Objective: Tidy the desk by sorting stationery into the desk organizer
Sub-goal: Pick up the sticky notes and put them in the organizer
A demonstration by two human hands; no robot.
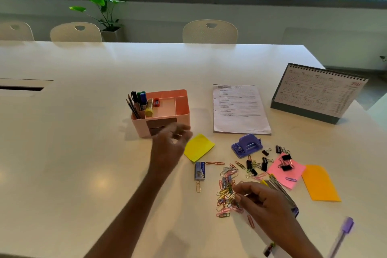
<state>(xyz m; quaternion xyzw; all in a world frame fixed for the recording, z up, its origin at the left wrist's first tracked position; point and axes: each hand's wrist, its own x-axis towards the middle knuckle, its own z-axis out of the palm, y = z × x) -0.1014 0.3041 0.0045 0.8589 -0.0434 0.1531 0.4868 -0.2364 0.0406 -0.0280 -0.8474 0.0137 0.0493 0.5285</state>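
Roughly centred on a white desk [83, 132], a pink desk organizer [182, 120] holds markers [139, 99] and a glue stick [149, 109] in its 9 o'clock compartments. The left hand [169, 145], motion-blurred, hovers just at the organizer's 6 o'clock face; its grip cannot be told. The right hand [261, 201] curls its fingertips into a pile of coloured paper clips [226, 190] at 5 o'clock from the organizer; whether it pinches one cannot be told. A yellow sticky note [199, 147] lies between the hands, a staple box [199, 170] at its 6 o'clock, and black binder clips [264, 164] at the pile's 2 o'clock.
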